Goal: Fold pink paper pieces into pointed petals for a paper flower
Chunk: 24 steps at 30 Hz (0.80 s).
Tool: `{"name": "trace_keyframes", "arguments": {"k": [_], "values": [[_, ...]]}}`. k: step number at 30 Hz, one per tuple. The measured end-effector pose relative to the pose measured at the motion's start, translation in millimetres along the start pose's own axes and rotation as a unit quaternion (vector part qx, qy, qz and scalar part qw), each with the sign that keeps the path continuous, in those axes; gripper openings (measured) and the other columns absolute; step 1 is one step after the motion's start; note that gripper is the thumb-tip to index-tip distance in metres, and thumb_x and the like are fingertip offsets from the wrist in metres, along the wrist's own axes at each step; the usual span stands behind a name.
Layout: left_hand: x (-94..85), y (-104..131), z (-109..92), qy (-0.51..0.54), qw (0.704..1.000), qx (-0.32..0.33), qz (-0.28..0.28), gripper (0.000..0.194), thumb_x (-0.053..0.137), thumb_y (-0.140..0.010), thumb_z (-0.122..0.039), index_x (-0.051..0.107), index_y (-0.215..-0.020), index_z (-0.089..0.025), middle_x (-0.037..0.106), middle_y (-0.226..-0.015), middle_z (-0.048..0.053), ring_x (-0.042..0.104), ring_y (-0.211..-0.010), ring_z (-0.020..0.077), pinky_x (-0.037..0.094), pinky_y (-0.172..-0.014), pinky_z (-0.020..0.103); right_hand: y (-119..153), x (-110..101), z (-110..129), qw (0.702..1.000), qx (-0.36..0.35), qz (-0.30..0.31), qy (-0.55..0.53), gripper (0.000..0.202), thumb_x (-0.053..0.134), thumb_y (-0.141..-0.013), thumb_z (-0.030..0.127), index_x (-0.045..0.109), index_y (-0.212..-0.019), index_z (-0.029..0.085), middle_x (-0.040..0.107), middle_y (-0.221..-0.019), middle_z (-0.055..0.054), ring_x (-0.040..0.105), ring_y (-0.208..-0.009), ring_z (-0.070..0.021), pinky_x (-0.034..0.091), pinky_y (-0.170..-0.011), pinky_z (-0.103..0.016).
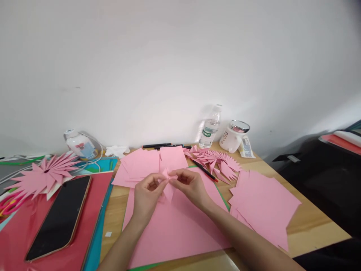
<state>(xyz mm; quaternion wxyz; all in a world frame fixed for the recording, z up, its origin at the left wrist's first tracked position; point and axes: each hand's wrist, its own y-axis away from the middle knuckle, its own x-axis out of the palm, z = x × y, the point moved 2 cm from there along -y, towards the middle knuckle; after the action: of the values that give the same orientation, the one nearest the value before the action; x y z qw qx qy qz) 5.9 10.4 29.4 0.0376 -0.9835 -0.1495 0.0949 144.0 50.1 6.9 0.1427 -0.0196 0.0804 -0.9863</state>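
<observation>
A small piece of folded pink paper (168,191) is pinched between my two hands, above a large pink sheet (180,233). My left hand (149,194) grips its left side between thumb and fingers. On the other side, my right hand (189,185) pinches it close to the left fingertips. One pointed tip of the fold hangs below the fingers, and another shows above them. My fingers partly hide its middle. Behind the hands lie several pink paper squares (141,163).
Curved folded-paper pieces (220,160) and a pen (205,171) lie behind my right hand. More pink sheets (262,203) are at right. A water bottle (211,128) and mug (234,136) stand by the wall. At left are a phone (60,218), pinwheel-like paper (45,172) and scissors (12,203).
</observation>
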Motion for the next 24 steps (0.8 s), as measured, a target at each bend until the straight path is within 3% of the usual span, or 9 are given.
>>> {"name": "trace_keyframes", "arguments": {"k": [6,10,22,24], "values": [[2.7,2.9,9.1,-0.032,0.998,0.006,-0.045,0.016,0.071,-0.063,-0.028,0.071,-0.077,-0.021,0.065,-0.062,-0.001,0.059,-0.055,0.0135,0.049,-0.055,0.023,2.5,-4.8,-4.7,0.997,-0.007,-0.035,0.063,0.021,0.066,-0.070,0.031,0.068,-0.086,0.017,0.065,-0.073,-0.003,0.055,-0.060,-0.0124,0.047,-0.058,-0.026],[2.7,0.7,8.6,-0.019,0.999,0.006,-0.039,0.010,0.071,-0.062,-0.028,0.072,-0.071,-0.022,0.070,-0.068,0.001,0.063,-0.062,0.0171,0.052,-0.058,0.026,3.8,-6.7,2.2,0.985,-0.084,-0.050,0.143,0.013,0.065,-0.073,0.027,0.069,-0.082,0.018,0.067,-0.069,-0.004,0.057,-0.058,-0.0130,0.048,-0.056,-0.026],[2.0,3.2,10.6,-0.077,0.992,0.096,0.008,0.007,0.064,-0.072,-0.028,0.070,-0.072,-0.023,0.066,-0.070,0.000,0.060,-0.064,0.0146,0.048,-0.059,0.025,10.8,-8.1,12.3,0.951,-0.182,-0.028,0.247,0.011,0.057,-0.080,0.020,0.068,-0.083,0.020,0.061,-0.068,-0.003,0.056,-0.059,-0.0122,0.045,-0.050,-0.023],[1.9,3.5,8.3,-0.085,0.990,0.115,0.005,0.008,0.064,-0.072,-0.028,0.070,-0.070,-0.023,0.065,-0.078,0.002,0.058,-0.064,0.0133,0.048,-0.059,0.024,11.2,-8.2,14.1,0.950,-0.189,-0.029,0.247,0.011,0.057,-0.080,0.020,0.068,-0.079,0.019,0.060,-0.076,-0.005,0.056,-0.061,-0.0117,0.045,-0.050,-0.023]]}}
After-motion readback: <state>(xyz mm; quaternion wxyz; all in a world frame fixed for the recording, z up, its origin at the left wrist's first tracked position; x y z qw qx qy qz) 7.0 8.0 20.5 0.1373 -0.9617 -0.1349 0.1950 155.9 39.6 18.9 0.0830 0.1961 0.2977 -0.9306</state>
